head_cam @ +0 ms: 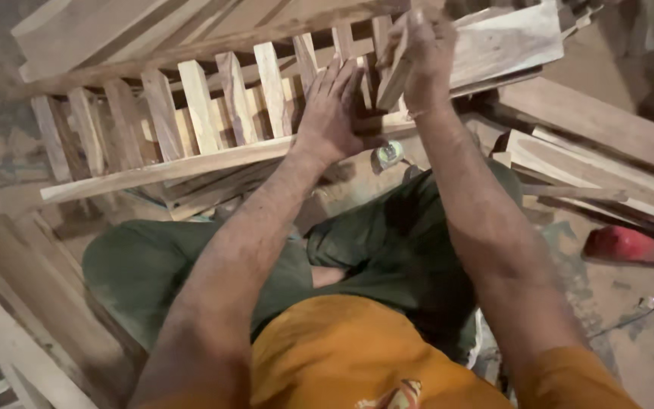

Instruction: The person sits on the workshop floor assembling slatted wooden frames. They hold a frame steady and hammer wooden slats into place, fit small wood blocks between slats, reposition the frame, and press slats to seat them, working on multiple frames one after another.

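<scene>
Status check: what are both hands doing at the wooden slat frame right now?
Left hand flat against the slat frame. Right hand gripping a loose wooden slat at the frame's end. Boards stacked close on the right.

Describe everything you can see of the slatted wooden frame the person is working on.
The slatted wooden frame is pale, unfinished timber: two long rails joined by a row of short, evenly spaced slats, slightly slanted. It lies tilted across the floor before the seated person's knees, amid loose boards. The left hand presses flat on its slats near the right end, while the right hand grips a loose slat there.
</scene>
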